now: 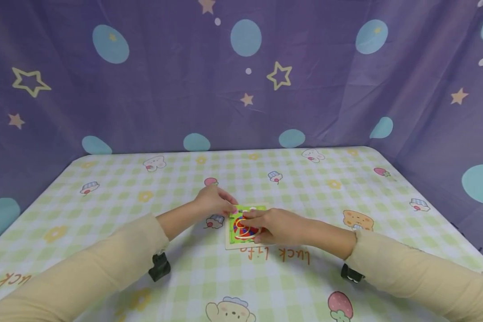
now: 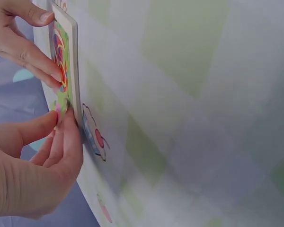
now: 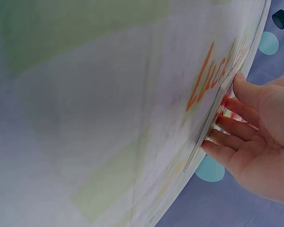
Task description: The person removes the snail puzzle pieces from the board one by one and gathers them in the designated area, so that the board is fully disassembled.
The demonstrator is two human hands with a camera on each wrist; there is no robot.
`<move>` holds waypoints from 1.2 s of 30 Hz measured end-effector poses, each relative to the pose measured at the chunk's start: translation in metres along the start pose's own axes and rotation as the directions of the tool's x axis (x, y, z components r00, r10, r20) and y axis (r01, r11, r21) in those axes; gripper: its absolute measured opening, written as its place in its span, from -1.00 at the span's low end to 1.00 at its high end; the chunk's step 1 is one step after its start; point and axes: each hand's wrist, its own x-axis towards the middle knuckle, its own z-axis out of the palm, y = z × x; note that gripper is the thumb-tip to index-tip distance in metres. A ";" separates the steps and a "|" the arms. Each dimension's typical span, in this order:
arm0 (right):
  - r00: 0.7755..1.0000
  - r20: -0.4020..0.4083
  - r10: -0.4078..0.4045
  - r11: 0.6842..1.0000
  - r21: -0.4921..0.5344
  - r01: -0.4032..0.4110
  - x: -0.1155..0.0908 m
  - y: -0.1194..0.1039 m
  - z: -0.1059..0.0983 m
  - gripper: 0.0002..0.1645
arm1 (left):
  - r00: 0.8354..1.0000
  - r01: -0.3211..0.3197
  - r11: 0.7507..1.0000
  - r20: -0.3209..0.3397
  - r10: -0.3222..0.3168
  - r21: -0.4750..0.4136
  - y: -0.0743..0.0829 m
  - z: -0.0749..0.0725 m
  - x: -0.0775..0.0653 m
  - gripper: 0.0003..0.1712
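A small wooden jigsaw puzzle (image 1: pixel 245 246) lies on the tablecloth, with a pale border round a green, red and blue picture. At its far left corner my left hand (image 1: pixel 214 200) pinches a green and pink puzzle piece (image 2: pixel 59 108) between thumb and fingers. The fingertips partly cover that piece. From the right, my right hand (image 1: pixel 283 226) lies over the picture and hides its right part. In the right wrist view the right hand (image 3: pixel 258 120) touches the puzzle with nearly straight fingers, the thumb at the board's edge (image 3: pixel 210 118).
A checked green and white tablecloth (image 1: pixel 177 277) with printed cartoons covers the table. Behind it hangs a purple curtain (image 1: pixel 165 89) with stars and blue spots. Dark wrist devices (image 1: pixel 159 267) sit under both cream sleeves (image 1: pixel 104 255).
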 end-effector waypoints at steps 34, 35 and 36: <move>1.000 0.012 0.022 1.000 0.016 -0.022 -0.001 0.000 0.001 -0.40 | 0.978 0.206 0.895 0.122 -0.171 -0.396 -0.026 -0.025 0.006 -0.61; 1.000 0.010 0.021 1.000 0.016 -0.021 0.000 0.000 0.001 -0.40 | 0.978 0.204 0.897 0.123 -0.169 -0.393 -0.027 -0.027 0.006 -0.60; 1.000 0.008 0.020 1.000 0.017 -0.020 0.000 0.000 0.001 -0.39 | 0.978 0.202 0.898 0.127 -0.165 -0.392 -0.028 -0.029 0.006 -0.59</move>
